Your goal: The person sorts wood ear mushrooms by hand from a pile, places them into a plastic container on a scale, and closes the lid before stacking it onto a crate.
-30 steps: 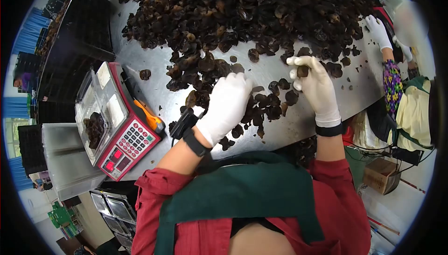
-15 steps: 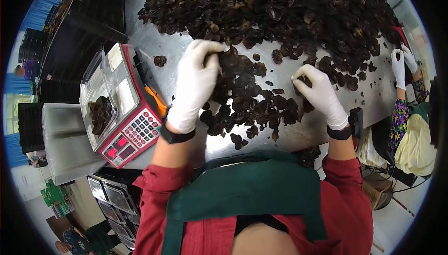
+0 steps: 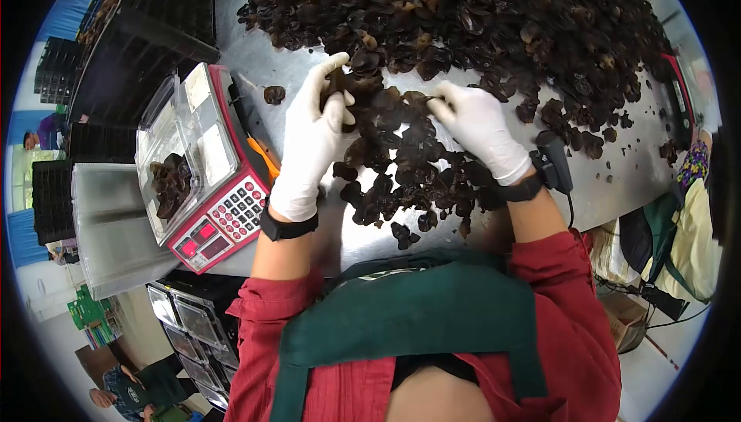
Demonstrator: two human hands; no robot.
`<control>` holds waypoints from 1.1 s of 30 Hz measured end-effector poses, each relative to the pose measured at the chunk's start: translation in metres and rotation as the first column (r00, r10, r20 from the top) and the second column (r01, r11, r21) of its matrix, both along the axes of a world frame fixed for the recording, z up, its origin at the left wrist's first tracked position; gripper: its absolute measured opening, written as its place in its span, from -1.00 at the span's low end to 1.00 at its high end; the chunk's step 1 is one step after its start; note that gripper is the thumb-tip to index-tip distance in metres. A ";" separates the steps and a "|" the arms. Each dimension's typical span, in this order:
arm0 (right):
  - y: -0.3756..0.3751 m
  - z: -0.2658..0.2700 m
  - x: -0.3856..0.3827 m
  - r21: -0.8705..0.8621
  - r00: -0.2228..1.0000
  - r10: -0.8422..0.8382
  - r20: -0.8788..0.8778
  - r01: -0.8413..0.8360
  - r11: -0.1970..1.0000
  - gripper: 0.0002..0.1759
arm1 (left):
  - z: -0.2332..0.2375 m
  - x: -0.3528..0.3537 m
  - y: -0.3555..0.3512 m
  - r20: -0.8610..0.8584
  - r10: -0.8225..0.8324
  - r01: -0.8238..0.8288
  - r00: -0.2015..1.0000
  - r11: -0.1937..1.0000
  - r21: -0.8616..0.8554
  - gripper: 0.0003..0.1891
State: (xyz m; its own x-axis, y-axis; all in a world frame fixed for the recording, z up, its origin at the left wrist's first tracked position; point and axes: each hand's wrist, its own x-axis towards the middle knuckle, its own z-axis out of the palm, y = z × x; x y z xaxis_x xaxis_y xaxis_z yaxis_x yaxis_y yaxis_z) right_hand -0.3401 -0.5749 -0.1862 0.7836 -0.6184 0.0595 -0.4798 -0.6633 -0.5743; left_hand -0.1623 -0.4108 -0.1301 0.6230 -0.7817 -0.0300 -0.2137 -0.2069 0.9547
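Dark brown, glossy wood ear mushrooms (image 3: 417, 140) lie in a loose patch on the metal table in front of me. Over the patch's left side, my left hand (image 3: 315, 125), in a white glove, curls around some dark mushroom pieces, its forefinger stretched further out than the rest. My right hand (image 3: 480, 125), also gloved, reaches in from the right. Its thumb and forefinger pinch at the edge of a mushroom piece at the top of the patch; the other fingers are folded under. Beyond both hands spreads a large mushroom heap (image 3: 463, 17).
A red scale (image 3: 224, 214) stands left of my left hand, with mushrooms in a clear plastic box (image 3: 171, 183) on top. An orange-handled tool (image 3: 264, 158) lies beside it. Black crates (image 3: 147, 52) are stacked at the left. A co-worker's patterned sleeve (image 3: 695, 163) shows at far right.
My right hand has moved left and away from me, to the top of the patch. My left hand's forefinger has straightened around the pieces. The co-worker's gloved hands have left the view.
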 end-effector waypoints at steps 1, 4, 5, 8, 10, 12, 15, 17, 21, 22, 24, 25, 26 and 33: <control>-0.005 -0.002 -0.004 -0.027 0.999 -0.048 0.001 0.048 0.998 -0.72 | -0.004 0.009 0.005 -0.115 -0.035 0.027 0.993 0.997 -0.073 -0.62; -0.024 -0.001 -0.028 0.317 0.989 -0.129 0.067 0.101 0.943 -0.77 | -0.009 0.012 0.001 -0.145 -0.014 -0.005 0.989 0.991 -0.134 -0.76; -0.026 0.011 -0.035 0.562 0.982 -0.180 0.064 0.114 0.819 -0.77 | -0.010 0.010 -0.002 -0.054 0.012 -0.017 0.998 0.995 -0.097 -0.82; -0.030 0.024 -0.056 0.809 0.948 -0.242 0.208 -0.028 0.587 -0.82 | -0.017 -0.008 -0.019 0.279 -0.143 0.134 0.950 0.990 0.049 -0.78; -0.032 0.023 -0.064 0.836 0.946 -0.224 0.235 -0.079 0.543 -0.83 | -0.034 -0.020 -0.030 0.509 -0.234 0.236 0.828 0.970 0.063 -0.72; -0.027 0.028 -0.064 0.885 0.865 -0.325 0.382 -0.242 0.398 -0.81 | -0.042 -0.021 -0.029 0.643 -0.293 0.210 0.707 0.956 0.204 -0.74; -0.026 0.024 -0.058 0.844 0.790 -0.333 0.515 -0.400 0.357 -0.71 | -0.047 -0.011 -0.026 0.622 -0.261 0.165 0.738 0.964 0.209 -0.78; -0.023 0.028 -0.048 0.836 0.767 -0.355 0.535 -0.416 0.358 -0.64 | -0.042 -0.006 -0.019 0.583 -0.117 0.080 0.804 0.993 0.089 -0.84; -0.029 0.027 -0.022 0.886 0.820 -0.349 0.453 -0.373 0.275 -0.62 | -0.027 -0.002 -0.006 0.186 0.062 -0.068 0.981 0.997 0.028 -0.87; -0.024 0.034 -0.012 0.844 0.892 -0.242 0.381 -0.228 0.486 -0.66 | -0.014 -0.003 -0.002 -0.004 0.077 -0.077 0.997 0.997 0.018 -0.87; -0.015 0.033 0.008 0.699 0.944 -0.145 0.295 -0.110 0.706 -0.76 | -0.003 0.000 0.006 -0.323 0.060 -0.078 0.945 0.996 -0.043 -0.86; -0.010 0.037 0.011 0.681 0.946 -0.078 0.315 -0.168 0.712 -0.72 | -0.004 0.001 0.009 -0.316 0.071 -0.089 0.946 0.995 -0.044 -0.86; -0.005 0.043 0.016 0.748 0.948 -0.082 0.306 -0.186 0.637 -0.70 | -0.004 0.000 0.013 -0.423 0.038 -0.085 0.905 0.992 -0.093 -0.87; 0.032 0.067 0.039 0.809 0.917 0.022 0.398 -0.362 0.463 -0.63 | 0.002 -0.016 0.030 -0.550 -0.022 -0.031 0.835 0.996 -0.087 -0.84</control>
